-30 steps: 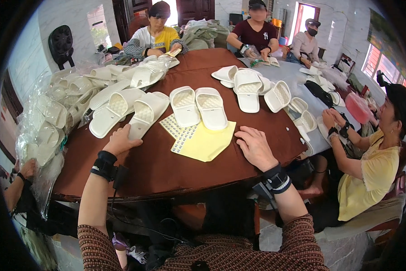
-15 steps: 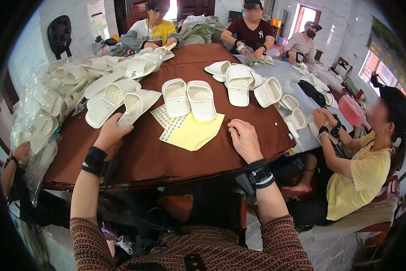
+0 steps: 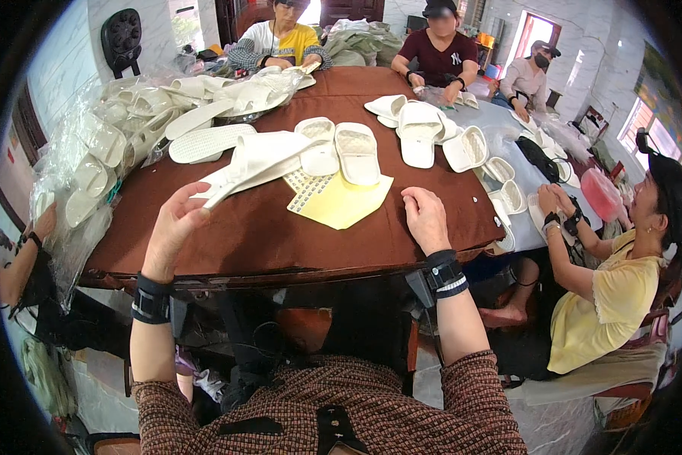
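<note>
My left hand pinches the end of a white slipper between thumb and fingers. The slipper is tipped onto its side, partly covering a textured sole behind it. To its right lie two more slippers, one and another, toes toward me. A yellow sheet beneath them adjoins a sheet of small printed stickers. Beside the yellow sheet's right edge, my right hand has its fingers bent together; whether something small is between the fingertips cannot be made out.
Slippers in clear plastic heap along the left of the brown-covered table. More slippers sit at the right. Several co-workers sit around, one in yellow close on the right. Another person's hand touches the plastic at left.
My left hand has lifted and turned the slipper onto its side. My right hand has risen a little, its fingers still bent. The whole view has shifted slightly.
</note>
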{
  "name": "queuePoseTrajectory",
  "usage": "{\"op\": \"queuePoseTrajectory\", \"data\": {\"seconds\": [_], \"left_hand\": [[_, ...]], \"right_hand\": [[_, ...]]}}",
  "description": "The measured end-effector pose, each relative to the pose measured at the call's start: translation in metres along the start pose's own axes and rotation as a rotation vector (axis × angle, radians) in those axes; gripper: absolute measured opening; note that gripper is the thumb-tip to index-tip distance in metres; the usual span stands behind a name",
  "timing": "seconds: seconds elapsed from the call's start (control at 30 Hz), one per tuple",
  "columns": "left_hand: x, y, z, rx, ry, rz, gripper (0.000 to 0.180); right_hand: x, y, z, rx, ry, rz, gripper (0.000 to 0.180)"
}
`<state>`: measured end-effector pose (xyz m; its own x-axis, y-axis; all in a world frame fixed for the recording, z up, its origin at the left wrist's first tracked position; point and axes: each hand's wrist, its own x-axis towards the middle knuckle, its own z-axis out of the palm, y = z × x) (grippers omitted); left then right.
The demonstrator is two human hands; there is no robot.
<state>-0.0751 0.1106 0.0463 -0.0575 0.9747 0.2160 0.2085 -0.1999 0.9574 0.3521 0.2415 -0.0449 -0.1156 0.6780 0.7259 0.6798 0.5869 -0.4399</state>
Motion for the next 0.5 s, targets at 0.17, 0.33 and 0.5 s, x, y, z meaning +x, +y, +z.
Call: {"op": "queuePoseTrajectory", "data": {"seconds": [0.17, 0.33, 0.5], "left_hand": [[-0.037, 0.002, 0.020, 0.009, 0.041, 0.005, 0.062], [-0.055, 0.004, 0.034, 0.249, -0.016, 0.065, 0.061], [-0.046, -0.005, 0.036, 0.790, -0.110, 0.436, 0.059]], "right_hand": [[0.001, -0.002, -0.001, 0.012, -0.004, 0.048, 0.010], [0.000, -0.001, -0.001, 0.015, -0.015, 0.050, 0.011], [0.000, -0.004, 0.001, 0.022, -0.024, 0.052, 0.011]]}}
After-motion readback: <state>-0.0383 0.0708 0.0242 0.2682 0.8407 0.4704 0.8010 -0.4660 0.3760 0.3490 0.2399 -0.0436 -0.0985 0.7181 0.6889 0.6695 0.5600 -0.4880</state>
